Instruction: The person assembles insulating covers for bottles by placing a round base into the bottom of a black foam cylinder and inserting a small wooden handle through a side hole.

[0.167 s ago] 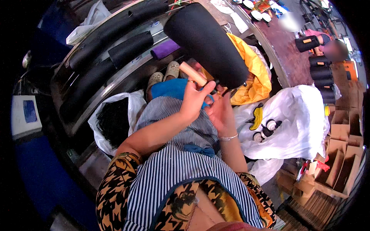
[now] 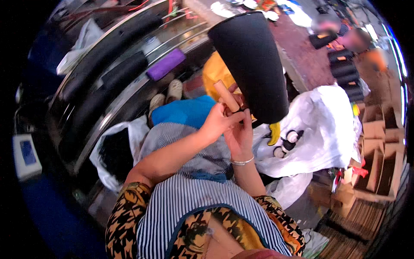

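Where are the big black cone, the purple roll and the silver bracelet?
big black cone [image 2: 252, 64], head view, middle of its side.
purple roll [image 2: 165, 64], head view, centre of its length.
silver bracelet [image 2: 242, 162], head view, band at the wrist.

The large black cone [image 2: 252, 64] looks matt and finely textured, like wound thread; the tan tube [image 2: 227, 96] at its lower end, at seven o'clock from the cone, seems smooth cardboard, pinched by the left hand [image 2: 217, 124] and right hand [image 2: 239, 134]; the bracelet [image 2: 241, 162] gleams like metal; the striped apron [image 2: 194, 203] is woven cloth; the white bag [image 2: 319, 129], at three o'clock, is thin crinkled plastic; the rails [image 2: 116, 77], at ten o'clock, are glossy metal; the boxes [image 2: 375, 146] are matt brown cardboard.
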A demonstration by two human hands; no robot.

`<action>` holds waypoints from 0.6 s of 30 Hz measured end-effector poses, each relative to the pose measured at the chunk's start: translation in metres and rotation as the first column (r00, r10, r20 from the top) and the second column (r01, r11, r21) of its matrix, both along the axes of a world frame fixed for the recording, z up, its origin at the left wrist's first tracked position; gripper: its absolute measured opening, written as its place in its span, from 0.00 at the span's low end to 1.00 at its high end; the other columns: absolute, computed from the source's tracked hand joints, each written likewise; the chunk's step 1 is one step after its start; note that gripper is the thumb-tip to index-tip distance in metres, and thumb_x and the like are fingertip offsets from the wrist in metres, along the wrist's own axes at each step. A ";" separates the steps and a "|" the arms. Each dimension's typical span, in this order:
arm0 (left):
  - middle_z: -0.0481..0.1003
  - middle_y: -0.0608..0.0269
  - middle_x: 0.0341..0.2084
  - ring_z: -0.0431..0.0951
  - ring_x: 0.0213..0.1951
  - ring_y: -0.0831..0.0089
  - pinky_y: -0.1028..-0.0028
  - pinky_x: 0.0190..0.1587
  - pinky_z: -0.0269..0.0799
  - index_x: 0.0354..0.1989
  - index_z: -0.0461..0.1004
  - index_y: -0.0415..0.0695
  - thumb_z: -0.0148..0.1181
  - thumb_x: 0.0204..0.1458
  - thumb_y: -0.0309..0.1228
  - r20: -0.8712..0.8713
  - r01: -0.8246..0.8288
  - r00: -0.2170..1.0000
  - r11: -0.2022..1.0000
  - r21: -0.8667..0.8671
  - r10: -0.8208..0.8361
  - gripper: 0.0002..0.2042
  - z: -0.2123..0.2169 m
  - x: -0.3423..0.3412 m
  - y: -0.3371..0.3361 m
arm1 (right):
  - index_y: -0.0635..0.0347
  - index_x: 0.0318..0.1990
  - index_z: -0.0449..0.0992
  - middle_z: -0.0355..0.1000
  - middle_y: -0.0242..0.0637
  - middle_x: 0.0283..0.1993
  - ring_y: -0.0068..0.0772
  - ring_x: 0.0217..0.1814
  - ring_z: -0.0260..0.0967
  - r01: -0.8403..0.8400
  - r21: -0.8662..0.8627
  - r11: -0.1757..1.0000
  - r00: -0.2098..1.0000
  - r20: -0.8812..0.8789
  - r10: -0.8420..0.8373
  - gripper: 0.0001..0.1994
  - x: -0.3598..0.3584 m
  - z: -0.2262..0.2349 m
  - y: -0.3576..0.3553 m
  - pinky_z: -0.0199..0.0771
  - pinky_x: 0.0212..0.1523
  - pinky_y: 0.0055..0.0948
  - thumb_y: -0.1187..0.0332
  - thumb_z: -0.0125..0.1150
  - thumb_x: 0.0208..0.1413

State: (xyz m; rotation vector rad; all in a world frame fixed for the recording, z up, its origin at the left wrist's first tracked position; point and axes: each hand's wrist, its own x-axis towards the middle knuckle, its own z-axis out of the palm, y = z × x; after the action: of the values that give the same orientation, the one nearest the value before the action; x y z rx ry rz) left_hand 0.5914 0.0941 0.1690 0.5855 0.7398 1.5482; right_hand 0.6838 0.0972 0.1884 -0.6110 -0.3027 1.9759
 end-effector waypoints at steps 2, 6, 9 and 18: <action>0.63 0.61 0.59 0.65 0.59 0.70 0.69 0.61 0.61 0.71 0.42 0.47 0.59 0.52 0.21 0.052 0.115 0.992 0.991 0.076 -0.119 0.40 0.017 0.006 0.020 | 0.57 0.61 0.65 0.65 0.40 0.62 0.33 0.60 0.66 0.123 0.106 0.987 0.988 -0.110 -0.111 0.21 0.021 -0.007 0.016 0.67 0.59 0.35 0.64 0.55 0.62; 0.63 0.61 0.60 0.67 0.59 0.67 0.70 0.57 0.62 0.67 0.54 0.48 0.57 0.56 0.27 -0.262 0.084 0.960 0.994 -0.075 -0.101 0.30 -0.002 -0.010 0.041 | 0.64 0.44 0.73 0.73 0.37 0.43 0.14 0.30 0.63 0.386 0.479 0.788 0.799 0.254 -0.545 0.10 0.099 0.035 0.081 0.60 0.26 0.13 0.67 0.52 0.62; 0.71 0.59 0.48 0.70 0.53 0.61 0.65 0.54 0.65 0.49 0.69 0.44 0.61 0.51 0.29 -0.906 0.080 0.404 0.982 0.173 0.127 0.16 -0.040 -0.053 0.021 | 0.65 0.37 0.72 0.75 0.37 0.34 0.20 0.29 0.68 0.454 0.685 0.570 0.283 0.497 -0.821 0.09 0.149 0.068 0.136 0.66 0.27 0.18 0.67 0.53 0.61; 0.74 0.62 0.42 0.70 0.50 0.61 0.63 0.51 0.65 0.36 0.74 0.43 0.62 0.46 0.30 -0.991 0.027 -0.084 0.995 0.100 0.102 0.09 -0.089 -0.096 -0.034 | 0.65 0.35 0.68 0.75 0.38 0.32 0.26 0.26 0.72 0.015 0.663 0.748 -0.091 0.746 -0.660 0.11 0.287 0.058 0.329 0.72 0.25 0.23 0.65 0.56 0.60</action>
State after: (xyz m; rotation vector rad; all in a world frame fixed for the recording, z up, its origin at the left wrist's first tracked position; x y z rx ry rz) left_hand 0.4953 0.0603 0.0801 1.9663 1.8626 0.8568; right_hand 0.9710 0.4263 0.2462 -1.5397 -1.3226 0.4327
